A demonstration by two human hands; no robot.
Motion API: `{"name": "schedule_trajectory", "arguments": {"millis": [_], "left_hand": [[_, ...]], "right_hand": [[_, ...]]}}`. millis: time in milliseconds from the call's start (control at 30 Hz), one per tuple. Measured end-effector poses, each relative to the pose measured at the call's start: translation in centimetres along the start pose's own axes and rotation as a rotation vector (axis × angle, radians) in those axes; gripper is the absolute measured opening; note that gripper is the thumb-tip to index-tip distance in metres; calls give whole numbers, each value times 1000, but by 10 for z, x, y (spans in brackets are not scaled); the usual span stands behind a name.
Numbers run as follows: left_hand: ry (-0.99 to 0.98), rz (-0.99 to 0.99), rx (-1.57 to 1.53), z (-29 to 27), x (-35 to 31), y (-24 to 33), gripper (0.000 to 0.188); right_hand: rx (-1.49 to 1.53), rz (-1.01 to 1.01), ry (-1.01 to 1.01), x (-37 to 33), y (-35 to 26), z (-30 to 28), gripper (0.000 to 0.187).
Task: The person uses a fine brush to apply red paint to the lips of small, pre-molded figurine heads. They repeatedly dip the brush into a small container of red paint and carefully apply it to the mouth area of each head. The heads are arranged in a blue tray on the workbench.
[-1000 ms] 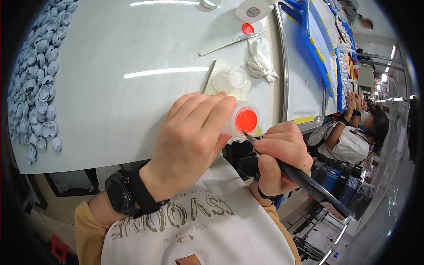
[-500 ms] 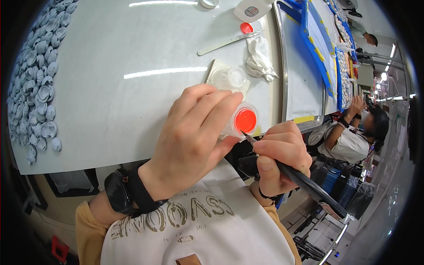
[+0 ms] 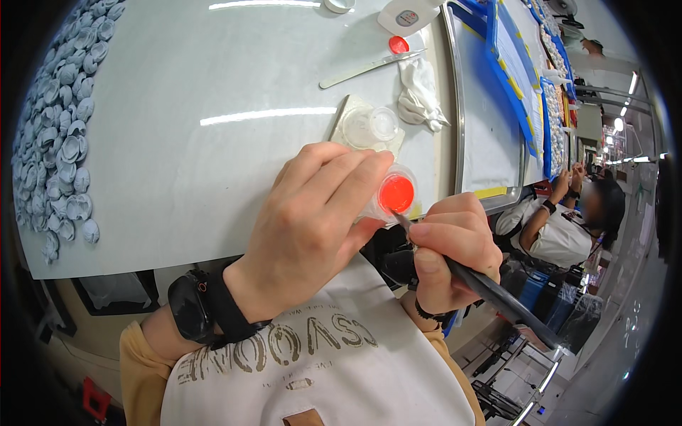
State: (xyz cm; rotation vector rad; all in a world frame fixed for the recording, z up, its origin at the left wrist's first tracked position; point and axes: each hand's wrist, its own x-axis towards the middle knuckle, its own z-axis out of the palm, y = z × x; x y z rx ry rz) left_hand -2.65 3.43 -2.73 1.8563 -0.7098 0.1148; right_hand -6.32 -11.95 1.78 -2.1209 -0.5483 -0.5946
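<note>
Near the table's front edge, my left hand (image 3: pixel 309 220) is closed round the side of a small clear plastic cup (image 3: pixel 406 171). Bright red paint (image 3: pixel 396 194) fills the middle of the cup. My right hand (image 3: pixel 455 248) grips a pointed tool with a thick black handle (image 3: pixel 501 298); whether it is a fine brush or a blade I cannot tell. Its dark tip meets the cup's near rim, at the edge of the red. Just beyond my left fingertips, another clear cup (image 3: pixel 369 126) stands on a pale square slab (image 3: pixel 342 117).
Many pale blue-grey shell-like pieces (image 3: pixel 67 135) cover the left table edge. Tweezers (image 3: pixel 355 73), a red cap (image 3: pixel 398 45), a crumpled white cloth (image 3: pixel 420 96) and a white bottle (image 3: pixel 408 15) lie beyond the cups. A metal-rimmed tray (image 3: pixel 458 92) borders the right. A co-worker (image 3: pixel 558 224) sits farther right.
My hands, the cup and the black-handled tool keep almost the same place, with only a slight shift of the whole view. The co-worker's hands and head have moved a little.
</note>
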Motion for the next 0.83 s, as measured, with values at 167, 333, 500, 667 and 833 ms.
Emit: {"name": "schedule_trajectory", "arguments": {"millis": [167,333,500,667,833], "left_hand": [[1,-39,1,3,-3,-1,58],[45,-116,-33,-16,-9,0,72],[-58,-234,-503,-46,-6,7,65],[-82,-238,-671,-49,-6,13,57],[-134,-208,-727,-53,-8,11,62]], "right_hand": [[-114,-69,229,-5,0,-6,12],[-253,-94,647,-17,-14,-34,26],[-113,-24,489,-22,-5,-31,27],[-125,-36,527,-25,-1,-24,27],[-107,-8,466,-27,-1,-25,29]]}}
